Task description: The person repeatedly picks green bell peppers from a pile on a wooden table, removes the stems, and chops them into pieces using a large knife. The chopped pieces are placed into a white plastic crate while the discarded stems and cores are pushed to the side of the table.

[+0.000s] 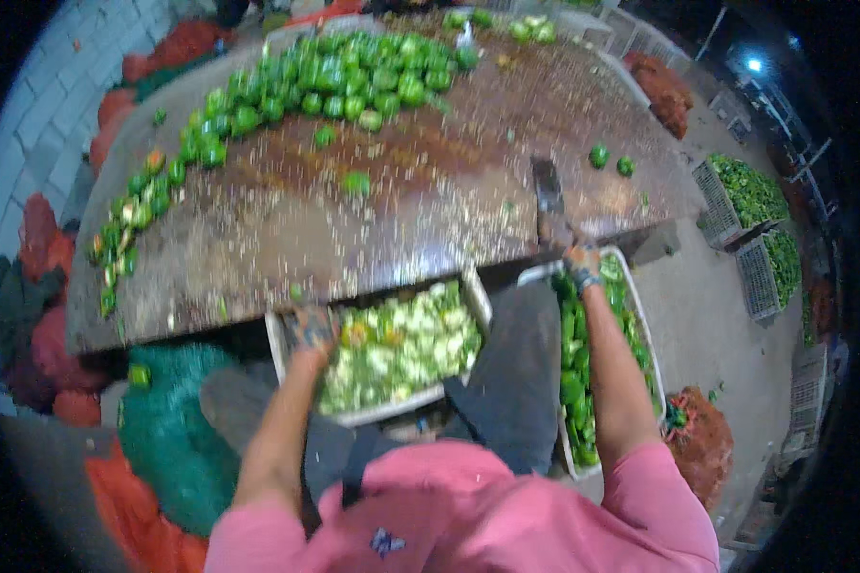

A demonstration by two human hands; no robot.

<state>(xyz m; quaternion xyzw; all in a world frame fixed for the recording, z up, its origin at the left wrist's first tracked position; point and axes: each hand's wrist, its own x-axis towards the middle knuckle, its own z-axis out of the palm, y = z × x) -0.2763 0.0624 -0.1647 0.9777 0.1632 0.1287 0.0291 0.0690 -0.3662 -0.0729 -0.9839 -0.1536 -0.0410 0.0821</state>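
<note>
My left hand point(311, 329), in a patterned glove and blurred, is at the table's front edge, by the upper left corner of a crate of pale green chopped pieces point(397, 353); its grip is unclear. My right hand point(580, 265), also gloved, is at the near end of a broad dark blade point(548, 186) on the table, above a long crate of green peppers point(578, 372); whether its fingers grip the blade's handle is unclear. A large heap of green peppers point(344, 81) covers the back and left of the worn table point(287, 210), with two loose peppers point(599, 156) at the right.
Mesh sacks stand around: green point(177, 430) at my lower left, red point(698, 449) at lower right, several along the left beside a block wall point(43, 115). Slatted crates full of greens point(769, 272) sit on the floor point(674, 306) to the right. My legs flank the chopped-piece crate.
</note>
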